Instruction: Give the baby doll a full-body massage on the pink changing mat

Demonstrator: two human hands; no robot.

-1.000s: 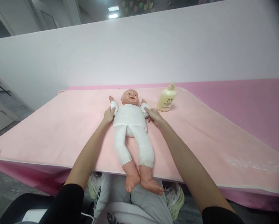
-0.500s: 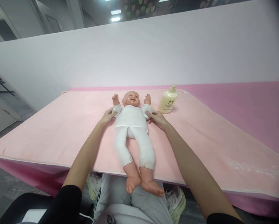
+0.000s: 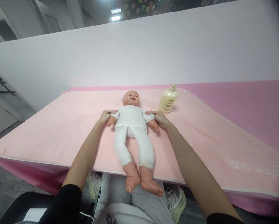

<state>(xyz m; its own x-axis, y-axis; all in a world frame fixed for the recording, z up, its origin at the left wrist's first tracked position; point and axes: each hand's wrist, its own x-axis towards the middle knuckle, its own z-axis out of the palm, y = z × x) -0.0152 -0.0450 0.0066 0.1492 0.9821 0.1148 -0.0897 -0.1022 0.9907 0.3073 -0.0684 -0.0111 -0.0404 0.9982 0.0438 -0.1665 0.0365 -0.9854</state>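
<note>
Smiling bald plastic baby doll (image 3: 131,116) with white cloth body, face up, bare feet touching, left hand (image 3: 106,117) and right hand (image 3: 161,119) each gripping an arm

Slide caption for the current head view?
A doll lies face-up on a pink cloth, left hand and right hand on its arms.

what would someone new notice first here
Probably the baby doll in white, lying face up on the pink towel, feet past its near edge. The left hand and right hand touch the doll's arms. A yellow pump bottle stands just beyond the right hand.
</note>
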